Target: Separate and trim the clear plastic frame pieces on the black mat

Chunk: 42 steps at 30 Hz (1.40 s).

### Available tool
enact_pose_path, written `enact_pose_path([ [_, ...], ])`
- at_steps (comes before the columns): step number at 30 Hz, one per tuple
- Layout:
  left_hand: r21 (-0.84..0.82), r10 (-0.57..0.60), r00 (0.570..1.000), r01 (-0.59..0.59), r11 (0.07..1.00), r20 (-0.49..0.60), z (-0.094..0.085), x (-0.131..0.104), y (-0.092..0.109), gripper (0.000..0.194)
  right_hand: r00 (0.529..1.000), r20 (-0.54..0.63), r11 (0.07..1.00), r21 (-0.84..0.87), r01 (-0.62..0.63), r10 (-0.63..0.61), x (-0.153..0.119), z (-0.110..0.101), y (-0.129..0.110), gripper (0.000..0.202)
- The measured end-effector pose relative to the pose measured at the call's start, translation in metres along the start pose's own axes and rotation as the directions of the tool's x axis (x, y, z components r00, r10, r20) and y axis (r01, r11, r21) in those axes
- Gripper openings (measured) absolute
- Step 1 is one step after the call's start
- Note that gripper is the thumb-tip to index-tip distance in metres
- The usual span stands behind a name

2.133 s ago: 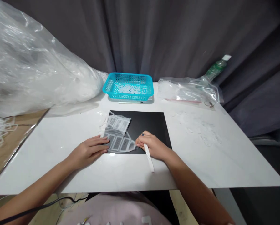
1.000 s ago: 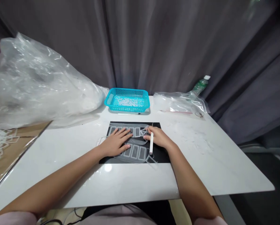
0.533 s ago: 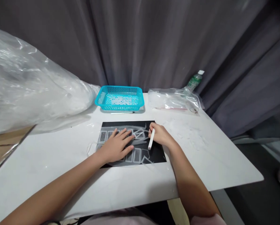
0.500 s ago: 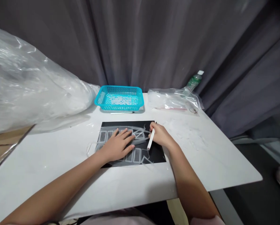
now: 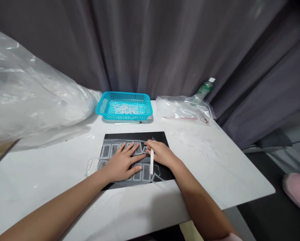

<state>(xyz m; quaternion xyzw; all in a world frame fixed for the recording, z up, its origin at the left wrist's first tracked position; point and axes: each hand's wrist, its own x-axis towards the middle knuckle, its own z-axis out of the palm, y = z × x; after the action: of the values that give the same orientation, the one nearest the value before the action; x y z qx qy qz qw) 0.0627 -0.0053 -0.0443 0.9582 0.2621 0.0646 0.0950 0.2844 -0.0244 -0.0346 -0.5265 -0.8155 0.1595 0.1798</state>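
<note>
My left hand (image 5: 121,164) spread wide, as I see it remotely, white worktop (image 5: 44,170) below, black mat (image 5: 162,137) on it, translucent framed sheeting (image 5: 106,151) on the mat beneath that palm, my right hand (image 5: 159,153) at the sheeting's upper right, gripping a slim white-handled tool (image 5: 152,164).

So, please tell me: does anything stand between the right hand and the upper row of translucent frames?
Nothing visible does. The right hand, gripping a white stick, is at the right end of the upper row of translucent frames. The left hand covers part of that row, farther left, leaving this end uncovered.
</note>
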Motion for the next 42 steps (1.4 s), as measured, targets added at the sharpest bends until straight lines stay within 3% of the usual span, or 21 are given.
enact_pose_path([
  [5,-0.013,0.005,1.0,-0.005,1.0,-0.01,0.002,-0.001,-0.002,0.051,0.999,-0.029,0.999,0.027,0.017,-0.016,0.0,-0.003,0.004,0.014],
  [7,-0.022,0.005,1.0,-0.006,1.0,-0.011,0.002,-0.001,-0.003,0.051,0.993,-0.103,0.993,0.11,-0.04,0.052,0.001,0.0,0.004,0.018],
  [10,-0.032,0.004,1.0,-0.004,0.999,-0.008,0.002,-0.001,-0.003,0.051,0.95,-0.189,0.933,0.311,-0.183,0.249,0.003,0.004,0.005,0.023],
  [14,-0.023,0.006,1.0,-0.006,1.0,-0.009,0.003,-0.001,-0.003,0.052,0.93,-0.126,0.836,0.492,-0.244,0.346,0.004,0.006,0.007,0.028],
  [17,-0.003,0.006,1.0,-0.006,1.0,-0.012,0.004,0.0,-0.003,0.053,0.941,-0.058,0.835,0.482,-0.265,0.333,0.003,0.003,0.008,0.027],
  [19,0.007,0.0,1.0,0.0,1.0,-0.014,0.005,0.0,-0.003,0.055,0.949,-0.08,0.878,0.409,-0.249,0.306,0.002,0.001,0.007,0.025],
  [22,0.019,-0.004,1.0,0.005,1.0,-0.016,0.006,0.0,-0.004,0.058,0.98,-0.168,0.971,0.231,-0.069,0.11,0.002,-0.001,0.004,0.018],
  [25,0.029,0.001,1.0,0.0,1.0,-0.014,0.006,0.001,-0.004,0.059,0.99,-0.111,0.986,0.135,0.1,-0.086,0.001,-0.003,0.002,0.016],
  [33,0.009,-0.012,1.0,0.011,1.0,0.014,0.002,0.001,-0.002,0.06,0.994,-0.038,0.991,0.084,0.104,-0.101,-0.004,-0.014,0.009,0.019],
  [36,0.012,-0.017,1.0,0.016,1.0,0.025,0.002,0.001,-0.002,0.06,0.992,0.037,0.986,0.122,0.117,-0.122,-0.005,-0.016,0.011,0.018],
  [42,-0.012,-0.016,1.0,0.016,1.0,-0.006,0.003,0.001,-0.002,0.064,0.99,0.126,0.967,0.252,0.028,-0.062,-0.006,-0.021,0.008,0.022],
])
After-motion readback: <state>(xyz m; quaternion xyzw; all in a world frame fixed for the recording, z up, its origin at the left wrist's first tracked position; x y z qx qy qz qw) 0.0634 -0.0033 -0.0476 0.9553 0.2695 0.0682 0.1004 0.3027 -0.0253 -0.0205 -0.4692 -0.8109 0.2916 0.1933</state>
